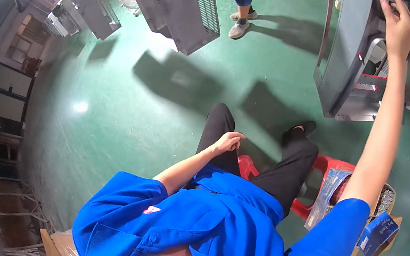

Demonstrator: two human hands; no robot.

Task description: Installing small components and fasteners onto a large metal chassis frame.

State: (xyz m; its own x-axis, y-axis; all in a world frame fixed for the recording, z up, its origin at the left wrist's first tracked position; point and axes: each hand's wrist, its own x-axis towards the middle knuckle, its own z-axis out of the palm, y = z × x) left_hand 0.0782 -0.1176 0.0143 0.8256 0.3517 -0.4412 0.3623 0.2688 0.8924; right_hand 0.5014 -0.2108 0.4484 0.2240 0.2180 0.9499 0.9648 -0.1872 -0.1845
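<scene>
- Blue short-sleeved shirt (232, 225) of the person is found nearest to the camera, and below it black trousers (219, 125) are seen.
- The right arm is stretched up to the grey metal housing (338, 58), which is placed at the upper right, in front of the person and to the right.
- By the right hand (399, 30), the top part of this housing is reached; the fingers are partly bent, but whether something is pinched or only touched cannot be told, because the fingertips are lying close to the picture's edge.
- The left hand (228, 141) is rested by the left thigh, with its fingers loosely bent; nothing is seen pinched in it.
- As a judgement, handling of the housing with 1 hand is the step in hand; for the next move, a sure hold or a careful placing of the fingers at its top seems to be needed.
- The housing is painted smooth grey, with straight edges; its side is opened by a rectangular cut-out, and 1 red strip (373, 80) is noticed inside.
- Behind the right forearm, small metal pieces (385, 203) are kept in a box, beside a blue carton (378, 235).
</scene>
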